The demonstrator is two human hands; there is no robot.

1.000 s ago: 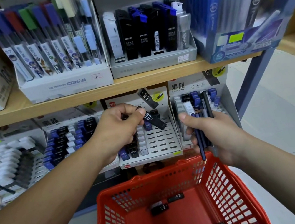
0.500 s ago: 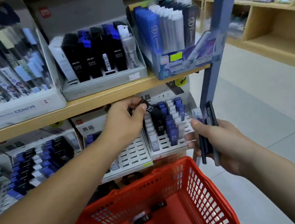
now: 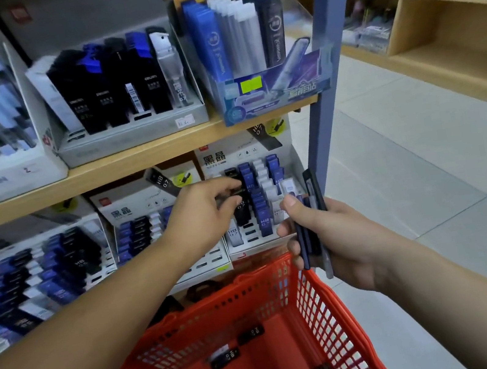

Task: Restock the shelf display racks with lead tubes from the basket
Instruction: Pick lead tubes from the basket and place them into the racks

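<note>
My left hand (image 3: 204,210) reaches into the rightmost white display rack (image 3: 247,241) on the lower shelf and pinches a black lead tube (image 3: 237,193) at the rack's black column. My right hand (image 3: 321,235) hovers just right of that rack, over the basket's rim, and grips a bundle of several blue, black and clear lead tubes (image 3: 311,234) held upright. The red plastic basket (image 3: 320,306) sits below both hands with a few black lead tubes (image 3: 224,358) loose on its bottom.
More white racks of blue, black and white tubes (image 3: 65,262) fill the lower shelf to the left. The upper wooden shelf (image 3: 135,160) carries boxed lead cases. A blue-grey steel upright (image 3: 323,74) stands right of the racks, tiled aisle floor (image 3: 413,188) beyond it.
The view has swung right along the shelf. My left hand has carried the black tube from the middle rack to the rightmost rack. My right hand keeps its bundle.
</note>
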